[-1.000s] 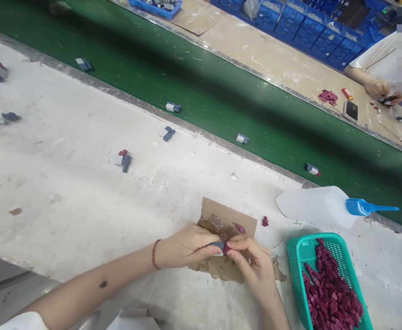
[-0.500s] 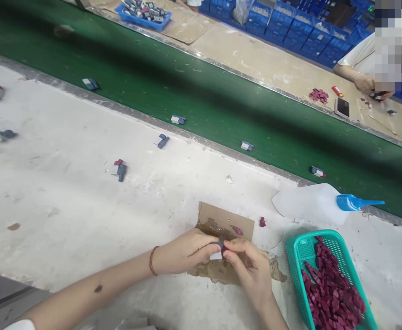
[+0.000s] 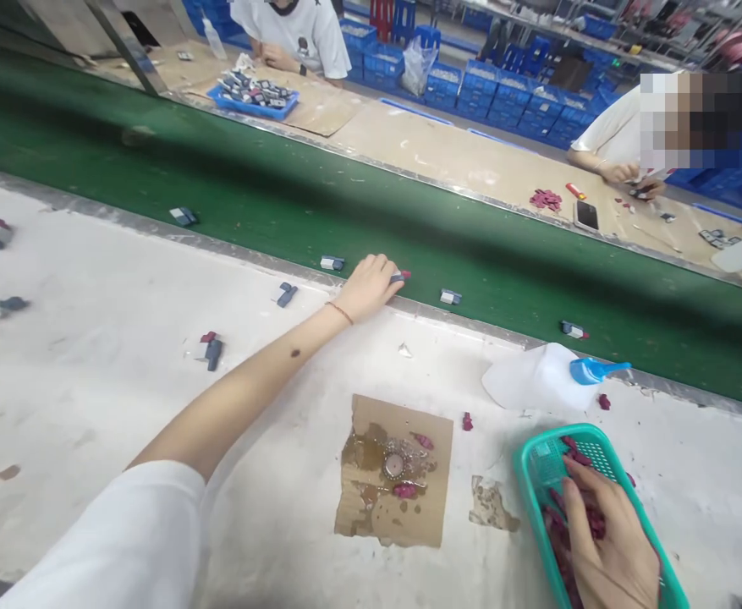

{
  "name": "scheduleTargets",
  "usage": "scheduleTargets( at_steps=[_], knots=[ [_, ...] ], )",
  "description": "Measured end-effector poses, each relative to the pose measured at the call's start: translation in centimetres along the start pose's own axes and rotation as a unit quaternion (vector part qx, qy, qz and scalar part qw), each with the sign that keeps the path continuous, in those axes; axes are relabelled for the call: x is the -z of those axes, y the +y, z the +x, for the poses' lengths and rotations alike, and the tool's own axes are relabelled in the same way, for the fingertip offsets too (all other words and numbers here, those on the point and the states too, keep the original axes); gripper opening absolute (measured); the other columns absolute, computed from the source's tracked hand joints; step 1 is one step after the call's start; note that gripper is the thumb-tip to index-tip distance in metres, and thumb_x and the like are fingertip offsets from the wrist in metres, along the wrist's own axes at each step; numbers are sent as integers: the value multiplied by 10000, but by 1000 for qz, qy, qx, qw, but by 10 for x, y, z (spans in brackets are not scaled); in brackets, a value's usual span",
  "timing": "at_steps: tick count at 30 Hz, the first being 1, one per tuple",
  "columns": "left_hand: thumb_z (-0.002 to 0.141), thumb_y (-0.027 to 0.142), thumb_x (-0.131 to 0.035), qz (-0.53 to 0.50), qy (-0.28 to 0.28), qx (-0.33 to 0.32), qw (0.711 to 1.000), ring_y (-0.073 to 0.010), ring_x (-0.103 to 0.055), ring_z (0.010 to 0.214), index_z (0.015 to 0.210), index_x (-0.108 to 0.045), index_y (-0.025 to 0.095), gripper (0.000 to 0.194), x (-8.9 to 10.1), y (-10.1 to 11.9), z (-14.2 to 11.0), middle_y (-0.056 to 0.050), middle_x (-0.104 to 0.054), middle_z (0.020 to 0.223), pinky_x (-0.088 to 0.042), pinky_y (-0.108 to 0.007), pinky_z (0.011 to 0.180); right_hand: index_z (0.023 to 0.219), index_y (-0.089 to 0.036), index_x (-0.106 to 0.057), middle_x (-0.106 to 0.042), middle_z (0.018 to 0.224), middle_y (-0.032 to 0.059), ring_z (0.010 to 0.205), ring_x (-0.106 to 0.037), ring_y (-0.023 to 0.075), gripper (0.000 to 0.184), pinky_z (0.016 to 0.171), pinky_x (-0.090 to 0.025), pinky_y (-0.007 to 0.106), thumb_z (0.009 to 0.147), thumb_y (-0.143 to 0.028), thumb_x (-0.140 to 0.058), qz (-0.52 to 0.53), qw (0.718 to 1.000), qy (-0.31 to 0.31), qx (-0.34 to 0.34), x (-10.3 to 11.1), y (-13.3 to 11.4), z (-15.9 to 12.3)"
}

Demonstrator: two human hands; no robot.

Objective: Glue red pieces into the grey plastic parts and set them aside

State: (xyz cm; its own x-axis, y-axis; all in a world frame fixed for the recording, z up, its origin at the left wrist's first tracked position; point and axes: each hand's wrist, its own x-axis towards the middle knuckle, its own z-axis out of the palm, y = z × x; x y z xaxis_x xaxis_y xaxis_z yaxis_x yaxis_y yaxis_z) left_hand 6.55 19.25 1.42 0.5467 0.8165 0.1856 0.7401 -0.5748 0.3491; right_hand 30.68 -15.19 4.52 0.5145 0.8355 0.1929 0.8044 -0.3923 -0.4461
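Observation:
My left hand point(image 3: 371, 288) reaches over the near edge of the green conveyor belt point(image 3: 320, 182). Its fingers are closed on a small grey-and-white plastic part with a maroon tip point(image 3: 399, 276), mostly covered by the hand. Inside the green basket point(image 3: 526, 474), my right hand point(image 3: 612, 533) has its thumb and fingers apart among small maroon plastic pieces point(image 3: 557, 541); its fingertips are partly hidden. On the table between my arms lies a piece of cardboard point(image 3: 421, 516) with wet stains, a round cap-like object point(image 3: 394, 463) and two maroon pieces, one of them glossy point(image 3: 404, 491).
A white bottle with a blue nozzle point(image 3: 529, 376) lies behind the basket. Similar grey-and-white parts rest on the belt point(image 3: 450, 297) and on the table point(image 3: 213, 351). Across the belt, two people sit at a workbench with a blue tray of parts point(image 3: 256, 106).
My hands have parted from above the cardboard. The left has carried the grey-and-white part forward to the belt; the right has moved into the basket. The camera view has tilted up.

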Motion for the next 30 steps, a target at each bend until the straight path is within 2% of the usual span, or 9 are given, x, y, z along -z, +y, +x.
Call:
scheduleTargets(
  at_steps=[4, 7, 9, 14, 18, 21, 24, 26, 30],
  knots=[
    [916, 355, -458, 42, 3, 5, 999, -406, -429, 1219, 1156, -602, 63, 404, 0, -34, 0, -244, -545, 1243, -294, -560, 1050, 1057, -214, -667, -676, 1100, 133, 1040, -608, 343, 337, 897, -493, 530, 917, -429, -448, -83, 992, -72, 59, -2, 35, -7],
    [911, 392, -388, 107, -25, 59, 992, -413, -430, 1212, 1274, -550, 82, 503, 7, -63, -14, -228, -519, 1281, -347, -553, 1007, 1100, -226, -649, -667, 1126, 116, 1038, -610, 319, 284, 887, -517, 500, 917, -343, -466, -87, 988, -119, 51, -5, 39, -12],
    [891, 368, -365, 102, -50, 52, 992, -392, -471, 1166, 1254, -565, 54, 520, 14, -78, -20, -233, -541, 1229, -385, -516, 986, 1099, -228, -642, -668, 1112, 109, 1013, -631, 299, 264, 873, -537, 472, 914, -291, -465, -69, 986, -145, 35, -4, 36, -12],
    [871, 380, -300, 87, -80, 18, 993, -322, -555, 1048, 1180, -594, 46, 542, 31, -79, -27, -208, -605, 1129, -450, -413, 923, 936, -217, -651, -695, 963, 100, 877, -693, 263, 202, 794, -575, 409, 896, -232, -453, -10, 984, -177, -2, 0, 29, -7],
    [852, 496, -348, 76, -120, -102, 985, -302, -568, 948, 1029, -663, 143, 505, 37, -52, -39, -146, -670, 1036, -440, -410, 871, 814, -229, -630, -691, 872, 86, 783, -695, 249, 188, 738, -581, 392, 894, -251, -461, 17, 986, -165, -2, 1, 32, -8],
    [887, 476, -391, 14, -127, -167, 978, -264, -569, 904, 937, -681, 181, 417, 30, -17, -40, -106, -687, 995, -435, -384, 850, 832, -245, -634, -710, 865, 75, 807, -702, 269, 178, 733, -578, 408, 900, -315, -486, 26, 988, -150, 2, 2, 31, -8],
    [936, 364, -351, -43, -96, -192, 976, -282, -571, 948, 998, -664, 174, 371, 8, 27, -21, -118, -676, 1008, -453, -402, 855, 901, -253, -643, -745, 900, 67, 837, -717, 269, 191, 739, -582, 395, 904, -397, -516, 70, 989, -120, -46, 6, 27, -8],
    [942, 319, -372, -53, -78, -201, 975, -292, -555, 1052, 1142, -618, 168, 351, -12, 58, 1, -132, -631, 1161, -449, -421, 917, 961, -243, -659, -756, 903, 69, 822, -727, 247, 238, 718, -593, 355, 904, -438, -535, 136, 981, -98, -95, 10, 22, -9],
    [897, 220, -497, -125, -111, -163, 972, -321, -486, 1203, 1296, -535, 135, 409, -51, 112, 38, -155, -526, 1349, -410, -458, 1015, 1017, -216, -723, -759, 874, 71, 730, -724, 212, 326, 667, -607, 315, 826, -475, -668, 283, 940, -64, -178, 16, 16, -16]
  ],
)
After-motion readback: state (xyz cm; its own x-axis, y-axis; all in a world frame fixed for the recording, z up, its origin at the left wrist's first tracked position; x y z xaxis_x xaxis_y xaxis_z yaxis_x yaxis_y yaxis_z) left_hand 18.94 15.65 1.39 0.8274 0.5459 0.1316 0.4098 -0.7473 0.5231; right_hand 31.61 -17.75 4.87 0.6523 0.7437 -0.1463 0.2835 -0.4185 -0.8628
